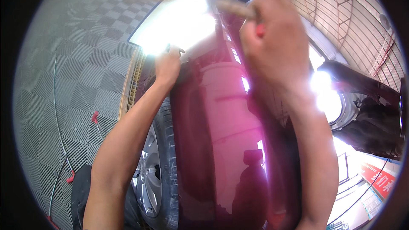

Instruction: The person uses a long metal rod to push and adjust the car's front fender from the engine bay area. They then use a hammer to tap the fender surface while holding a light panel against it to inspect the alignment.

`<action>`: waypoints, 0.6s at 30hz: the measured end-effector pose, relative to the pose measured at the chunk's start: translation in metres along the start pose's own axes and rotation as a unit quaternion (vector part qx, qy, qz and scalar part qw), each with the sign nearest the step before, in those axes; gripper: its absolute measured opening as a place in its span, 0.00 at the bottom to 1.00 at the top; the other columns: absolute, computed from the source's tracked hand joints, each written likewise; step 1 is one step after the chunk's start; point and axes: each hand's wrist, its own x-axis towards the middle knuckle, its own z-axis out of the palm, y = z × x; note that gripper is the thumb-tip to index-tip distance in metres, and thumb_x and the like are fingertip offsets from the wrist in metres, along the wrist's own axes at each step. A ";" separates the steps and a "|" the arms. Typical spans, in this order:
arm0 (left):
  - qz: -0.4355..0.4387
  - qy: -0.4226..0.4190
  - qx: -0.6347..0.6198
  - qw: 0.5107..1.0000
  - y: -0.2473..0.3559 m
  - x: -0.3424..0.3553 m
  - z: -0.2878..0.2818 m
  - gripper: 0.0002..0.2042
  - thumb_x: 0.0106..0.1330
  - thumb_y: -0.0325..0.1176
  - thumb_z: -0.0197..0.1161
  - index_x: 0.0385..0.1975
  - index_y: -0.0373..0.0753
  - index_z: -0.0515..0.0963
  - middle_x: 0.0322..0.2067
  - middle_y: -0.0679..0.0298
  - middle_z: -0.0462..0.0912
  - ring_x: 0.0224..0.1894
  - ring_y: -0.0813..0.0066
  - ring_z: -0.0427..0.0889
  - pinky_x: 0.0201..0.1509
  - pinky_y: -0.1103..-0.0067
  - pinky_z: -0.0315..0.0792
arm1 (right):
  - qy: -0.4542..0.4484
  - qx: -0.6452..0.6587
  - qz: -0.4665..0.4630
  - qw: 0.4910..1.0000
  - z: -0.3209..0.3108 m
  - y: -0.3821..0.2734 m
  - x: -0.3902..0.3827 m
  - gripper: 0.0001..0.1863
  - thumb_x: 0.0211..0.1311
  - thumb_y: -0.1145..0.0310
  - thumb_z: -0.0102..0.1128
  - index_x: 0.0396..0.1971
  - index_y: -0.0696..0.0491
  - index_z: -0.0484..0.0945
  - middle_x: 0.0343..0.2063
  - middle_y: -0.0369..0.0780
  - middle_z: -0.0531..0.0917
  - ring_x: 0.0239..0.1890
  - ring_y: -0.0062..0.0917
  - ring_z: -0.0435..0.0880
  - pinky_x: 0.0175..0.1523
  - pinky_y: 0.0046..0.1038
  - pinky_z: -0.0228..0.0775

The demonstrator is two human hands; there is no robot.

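A glossy dark red car body panel (226, 115) runs down the middle of the head view, with reflections along it. My right hand (277, 38) is raised above its right side, fingers wrapped round a light brown, stick-like tool (234, 7). Motion smears this tool, and its far end cannot be made out. A small red piece (260, 30) shows at my curled fingers. My left hand (168, 64) is closed at the panel's left edge, just below a glaring light panel (174, 21). Something small and dark pokes out by its fingertips, too washed out to name.
Below my left forearm is a wheel (151, 174) with a silver rim and black tyre. Rods with red handles (95, 116) lie on the grey patterned floor (85, 72). A dark car part with a round lamp opening (349, 106) stands at the right, near a red banner (378, 179).
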 end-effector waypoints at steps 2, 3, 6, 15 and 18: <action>0.027 0.015 0.017 0.999 -0.010 0.005 0.000 0.17 0.74 0.45 0.55 0.35 0.35 0.77 0.24 0.67 0.77 0.23 0.83 0.70 0.28 0.80 0.65 | 0.026 0.057 0.021 0.998 0.003 -0.005 0.003 0.05 0.55 0.73 0.56 0.31 0.57 0.73 0.34 0.45 0.76 0.37 0.42 0.77 0.43 0.41 0.70; 0.035 0.017 0.026 0.999 -0.007 0.004 0.002 0.17 0.74 0.45 0.55 0.35 0.35 0.77 0.24 0.67 0.77 0.24 0.83 0.70 0.28 0.80 0.65 | 0.014 0.071 0.038 0.997 0.005 -0.007 -0.001 0.06 0.53 0.72 0.58 0.30 0.57 0.74 0.34 0.45 0.77 0.37 0.42 0.78 0.42 0.42 0.71; 0.022 0.011 0.032 0.999 0.002 0.002 0.008 0.17 0.74 0.45 0.55 0.34 0.34 0.77 0.24 0.67 0.77 0.22 0.83 0.69 0.26 0.81 0.65 | -0.055 0.016 0.016 0.998 0.014 -0.007 -0.014 0.06 0.53 0.69 0.60 0.28 0.56 0.76 0.34 0.44 0.77 0.38 0.42 0.79 0.42 0.42 0.73; 0.077 -0.004 0.000 0.997 -0.011 0.005 0.007 0.18 0.75 0.46 0.55 0.35 0.35 0.77 0.23 0.68 0.75 0.21 0.85 0.68 0.24 0.83 0.63 | -0.033 0.042 0.027 0.998 0.011 -0.009 -0.009 0.05 0.55 0.73 0.58 0.30 0.57 0.76 0.35 0.46 0.77 0.39 0.43 0.78 0.43 0.41 0.71; 0.128 -0.012 0.039 0.991 -0.012 0.003 0.006 0.17 0.75 0.47 0.56 0.35 0.36 0.77 0.24 0.69 0.75 0.21 0.86 0.68 0.24 0.84 0.63 | -0.090 -0.042 0.011 0.995 0.011 -0.009 -0.014 0.03 0.54 0.73 0.58 0.26 0.57 0.77 0.34 0.46 0.78 0.39 0.44 0.79 0.43 0.42 0.73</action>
